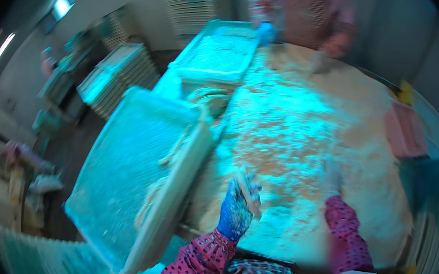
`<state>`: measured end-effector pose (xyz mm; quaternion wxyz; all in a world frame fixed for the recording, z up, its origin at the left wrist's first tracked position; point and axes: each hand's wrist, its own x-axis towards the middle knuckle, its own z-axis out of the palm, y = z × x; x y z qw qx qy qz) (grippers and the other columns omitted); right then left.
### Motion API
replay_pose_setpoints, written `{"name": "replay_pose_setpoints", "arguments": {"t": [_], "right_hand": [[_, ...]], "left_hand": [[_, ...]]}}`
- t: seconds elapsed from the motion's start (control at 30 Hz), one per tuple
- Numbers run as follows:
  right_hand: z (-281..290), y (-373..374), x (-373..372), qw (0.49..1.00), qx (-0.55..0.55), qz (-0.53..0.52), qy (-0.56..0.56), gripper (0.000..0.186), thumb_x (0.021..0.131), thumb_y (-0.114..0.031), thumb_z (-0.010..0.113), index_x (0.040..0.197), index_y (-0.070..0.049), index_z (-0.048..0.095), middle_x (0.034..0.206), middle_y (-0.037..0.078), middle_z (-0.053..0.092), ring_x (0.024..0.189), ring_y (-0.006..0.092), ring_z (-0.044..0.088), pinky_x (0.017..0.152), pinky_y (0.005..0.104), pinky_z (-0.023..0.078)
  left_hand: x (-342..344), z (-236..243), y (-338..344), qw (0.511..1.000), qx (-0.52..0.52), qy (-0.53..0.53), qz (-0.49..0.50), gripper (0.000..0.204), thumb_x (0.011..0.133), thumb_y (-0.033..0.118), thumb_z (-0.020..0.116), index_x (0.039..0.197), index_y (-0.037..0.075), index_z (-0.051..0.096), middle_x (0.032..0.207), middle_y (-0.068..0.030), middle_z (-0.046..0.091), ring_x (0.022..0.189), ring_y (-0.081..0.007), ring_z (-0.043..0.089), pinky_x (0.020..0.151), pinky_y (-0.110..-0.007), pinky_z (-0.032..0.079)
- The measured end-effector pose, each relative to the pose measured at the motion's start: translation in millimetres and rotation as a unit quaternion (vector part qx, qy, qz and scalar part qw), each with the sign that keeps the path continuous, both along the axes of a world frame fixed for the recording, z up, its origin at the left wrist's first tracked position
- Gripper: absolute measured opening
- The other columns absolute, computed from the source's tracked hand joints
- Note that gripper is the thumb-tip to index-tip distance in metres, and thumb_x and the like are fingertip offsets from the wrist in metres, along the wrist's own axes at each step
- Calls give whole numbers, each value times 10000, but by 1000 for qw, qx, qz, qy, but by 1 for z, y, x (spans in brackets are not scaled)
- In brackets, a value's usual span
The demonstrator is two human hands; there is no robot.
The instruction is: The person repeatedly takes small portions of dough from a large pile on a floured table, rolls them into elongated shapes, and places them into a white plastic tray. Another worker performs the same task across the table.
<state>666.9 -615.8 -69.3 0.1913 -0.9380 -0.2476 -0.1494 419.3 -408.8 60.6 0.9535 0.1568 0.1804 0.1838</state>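
My left hand [234, 211], in a blue glove dusted with white powder, is closed around a pale, floury clump [248, 192] that looks like dough strands. It is held over the near part of a table [371, 184] strewn with white powder. My right hand [331, 175] is farther right over the same table, pale and smeared by motion, so its fingers cannot be made out. Left of my left hand, a shallow tray [133, 141] lies tilted, with a few pale bundles [153, 198] along its right side.
Across the table a person [305, 8] in pink sleeves and an apron works with gloved hands. A second tray [215, 53] stands at the far left of the table. Stacked trays [121, 78] stand beyond the tilted one. A pink basket [405, 129] sits at the right edge.
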Motion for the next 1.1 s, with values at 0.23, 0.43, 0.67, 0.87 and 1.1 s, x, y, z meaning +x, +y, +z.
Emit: {"name": "replay_pose_setpoints", "arguments": {"t": [0.23,0.43,0.67,0.87,1.1], "right_hand": [[13,27,11,986,-4,-91,138,207,746,-158,650,906,-80,544,856,108,599,784,294,591,684,401,470],[14,14,20,923,297,-54,238,184,759,-103,648,911,-58,555,833,33,587,755,141,563,653,299,460],[93,3,-67,946,132,148,256,116,758,-116,645,854,-67,600,826,21,597,771,142,581,696,321,466],[79,-79,-119,900,14,234,367,491,655,-326,753,1033,-56,594,1005,141,584,980,298,553,842,406,439],[40,-35,-165,943,-157,291,24,679,654,-502,707,1132,-47,543,1047,148,562,1024,292,523,916,451,354]], "left_hand": [[-130,55,167,813,391,307,303,513,947,468,410,1319,114,387,1019,-55,554,872,-182,567,737,-377,514],[-196,14,202,759,491,426,-34,556,965,461,342,1399,114,342,1405,-76,378,1272,-214,363,1060,-377,263],[-232,-12,206,706,655,271,-11,435,982,245,403,1354,21,385,1354,-112,435,1239,-235,410,1045,-359,304],[-103,9,69,540,797,243,-116,625,816,242,659,1340,26,394,1305,-170,465,1189,-304,457,989,-397,366],[-5,-142,-62,393,886,18,-247,709,682,252,736,1298,87,426,1268,-169,474,1124,-360,483,930,-430,415]]}}
